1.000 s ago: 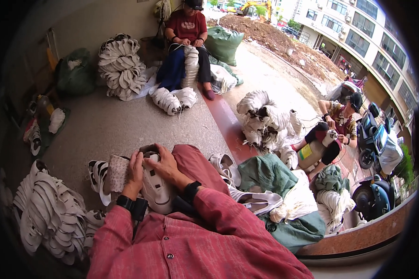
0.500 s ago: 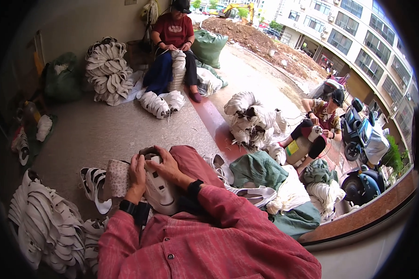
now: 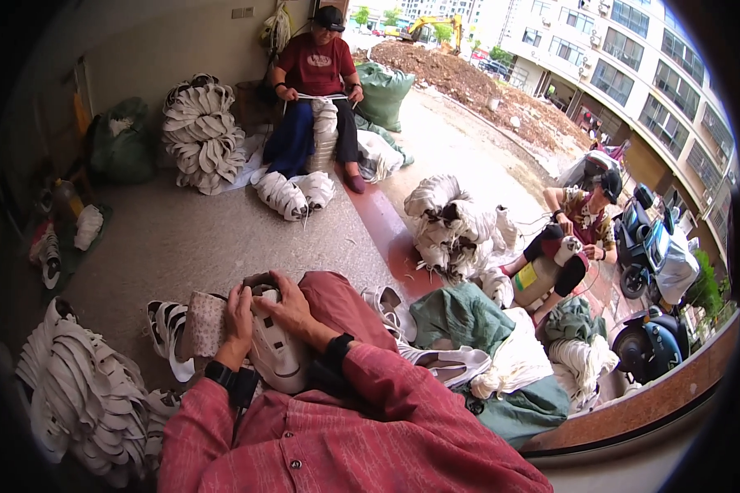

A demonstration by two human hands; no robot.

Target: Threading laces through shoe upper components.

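Note:
A pale shoe upper [image 3: 278, 355] with small dark openings lies in my lap, its toe end toward me. My left hand [image 3: 238, 319] grips its far end from the left side. From the right, my right hand [image 3: 294, 311] closes over the same end, thumb on top. The fingertips of both hands are partly hidden behind the shoe upper. Left of my left hand stands a patterned, pale cylinder [image 3: 208, 324], and beside it are strappy white shoe uppers [image 3: 166, 330].
Stacked shoe uppers [image 3: 90, 394] rise at left. On my right lie green sacking [image 3: 460, 316], white uppers [image 3: 448, 363] and a white cord bundle [image 3: 514, 353]. Two people sit working, one at the back [image 3: 316, 70], one at right [image 3: 588, 214]. Bundled uppers [image 3: 456, 226] sit between us.
The view has shifted slightly, so the background sits lower and farther right. Both my hands stay on the shoe upper. The person at the back has spread their hands apart along a white strip.

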